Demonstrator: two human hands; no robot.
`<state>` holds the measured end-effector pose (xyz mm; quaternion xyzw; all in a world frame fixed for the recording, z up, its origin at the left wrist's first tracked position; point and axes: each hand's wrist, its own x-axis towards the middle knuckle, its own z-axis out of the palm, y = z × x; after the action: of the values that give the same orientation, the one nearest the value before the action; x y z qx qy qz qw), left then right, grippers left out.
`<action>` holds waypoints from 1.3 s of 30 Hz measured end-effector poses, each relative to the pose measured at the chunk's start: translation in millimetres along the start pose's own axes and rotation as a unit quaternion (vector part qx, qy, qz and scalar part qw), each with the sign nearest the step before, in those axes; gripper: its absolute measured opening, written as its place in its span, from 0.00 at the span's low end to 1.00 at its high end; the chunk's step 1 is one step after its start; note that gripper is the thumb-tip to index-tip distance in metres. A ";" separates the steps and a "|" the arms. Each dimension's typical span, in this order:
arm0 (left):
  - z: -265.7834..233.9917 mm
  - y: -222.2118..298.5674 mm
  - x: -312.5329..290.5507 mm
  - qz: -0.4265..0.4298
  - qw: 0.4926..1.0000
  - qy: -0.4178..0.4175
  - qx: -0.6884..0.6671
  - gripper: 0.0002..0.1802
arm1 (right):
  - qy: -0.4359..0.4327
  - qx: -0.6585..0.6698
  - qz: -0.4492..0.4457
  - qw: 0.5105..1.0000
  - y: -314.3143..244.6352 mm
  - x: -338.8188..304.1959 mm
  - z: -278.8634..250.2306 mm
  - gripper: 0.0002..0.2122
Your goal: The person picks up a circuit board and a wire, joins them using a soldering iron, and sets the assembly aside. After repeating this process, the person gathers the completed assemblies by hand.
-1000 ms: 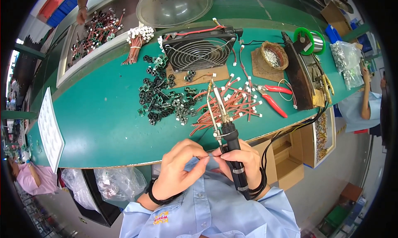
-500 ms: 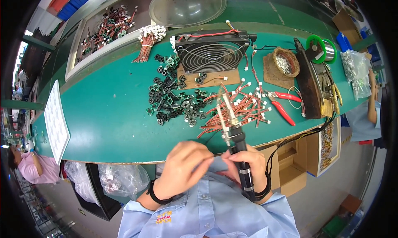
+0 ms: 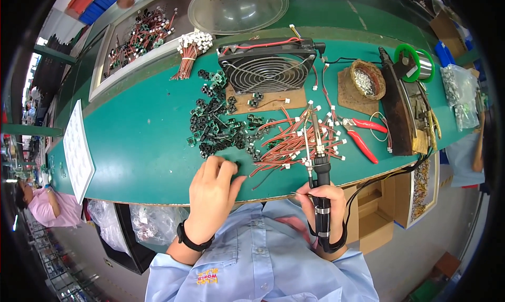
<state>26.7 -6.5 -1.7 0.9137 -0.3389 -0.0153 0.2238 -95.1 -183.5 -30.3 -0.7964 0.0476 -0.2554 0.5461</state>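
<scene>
Bare green bench [image 3: 142, 154] left of black parts [image 3: 215, 128], red wires [image 3: 300, 141] crowding right

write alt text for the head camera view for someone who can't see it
A person at a green workbench holds a black soldering iron upright in the right hand, while the left hand reaches to small black parts on the bench. Red wire leads, red cutters and a cooling fan lie beyond.
</scene>
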 end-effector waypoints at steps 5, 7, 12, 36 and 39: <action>5.3 -8.3 -6.0 -0.052 0.996 0.033 -0.058 0.13 | 0.003 0.021 0.005 1.000 -6.5 3.3 8.1 0.18; -4.7 -8.7 -10.0 -0.070 0.984 0.002 -0.166 0.13 | -0.002 0.044 0.009 0.999 -14.2 8.1 12.3 0.18; -24.3 15.2 -15.6 -0.135 0.827 -0.084 -0.539 0.12 | -0.022 0.124 0.033 0.992 -27.9 11.6 17.5 0.19; -17.4 1.9 -27.5 -0.099 0.577 -0.134 -0.799 0.17 | -0.069 0.073 -0.047 0.994 -70.1 44.2 36.4 0.19; -17.4 2.1 -27.6 -0.100 0.582 -0.135 -0.796 0.17 | -0.066 0.071 -0.048 0.994 -69.0 43.5 36.0 0.19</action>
<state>7.3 16.3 11.4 0.3849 -0.1242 -0.4244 0.8101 -55.0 -141.0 37.1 -0.7719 -0.0451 -0.2312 0.5905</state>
